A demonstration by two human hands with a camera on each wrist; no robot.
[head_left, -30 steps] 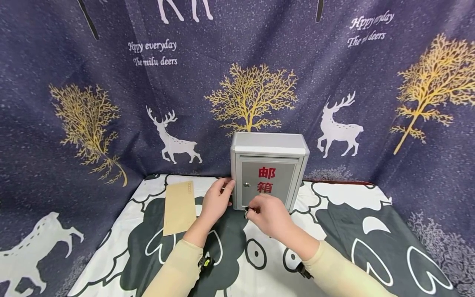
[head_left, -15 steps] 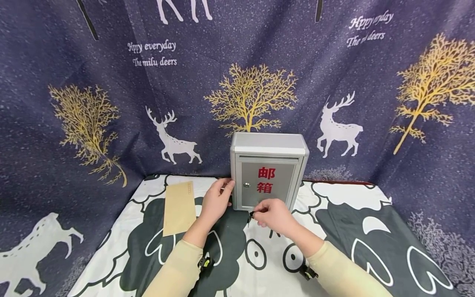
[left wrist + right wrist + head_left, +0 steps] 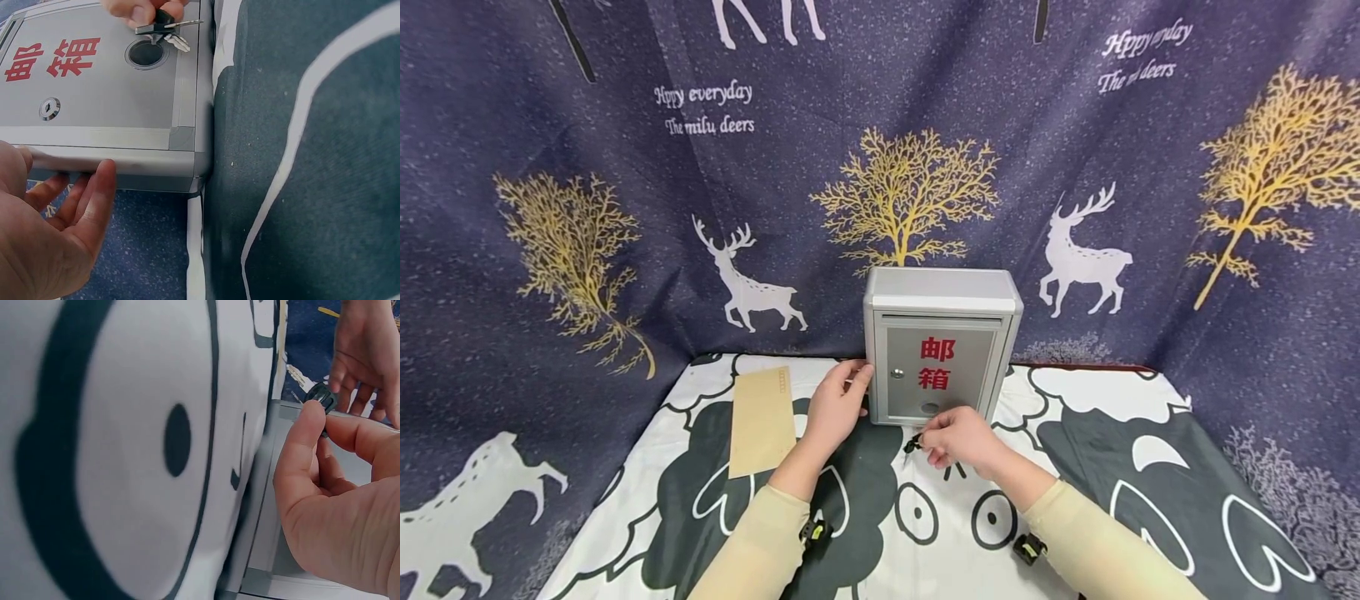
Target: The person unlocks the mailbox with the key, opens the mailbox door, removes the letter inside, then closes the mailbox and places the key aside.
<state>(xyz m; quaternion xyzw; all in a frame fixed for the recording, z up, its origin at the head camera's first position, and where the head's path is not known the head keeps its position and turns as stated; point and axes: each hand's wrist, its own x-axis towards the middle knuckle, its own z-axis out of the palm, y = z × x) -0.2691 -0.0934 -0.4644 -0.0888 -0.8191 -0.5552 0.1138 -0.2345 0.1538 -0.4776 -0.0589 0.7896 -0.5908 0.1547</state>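
Observation:
A silver metal mailbox [image 3: 942,346] with red characters stands upright at the back of the table. My left hand [image 3: 850,387] rests with straight fingers against its left side; the left wrist view shows the fingers [image 3: 94,200] flat along that side. My right hand [image 3: 928,446] hovers just in front of the box's lower edge and pinches a small bunch of keys [image 3: 912,442] with a black head [image 3: 322,397]. The door shows a keyhole [image 3: 49,108] and a round hole [image 3: 146,54], and the keys [image 3: 165,28] hang close to that hole.
A brown envelope [image 3: 762,419] lies flat on the table left of my left hand. The tablecloth [image 3: 1112,467] is white with dark sheep shapes. A dark blue curtain [image 3: 625,208] with deer and gold trees closes in the back and both sides.
My right hand has drawn back from the box's lower front toward me with the keys, uncovering the round hole in the door. The left hand has stayed on the box's side.

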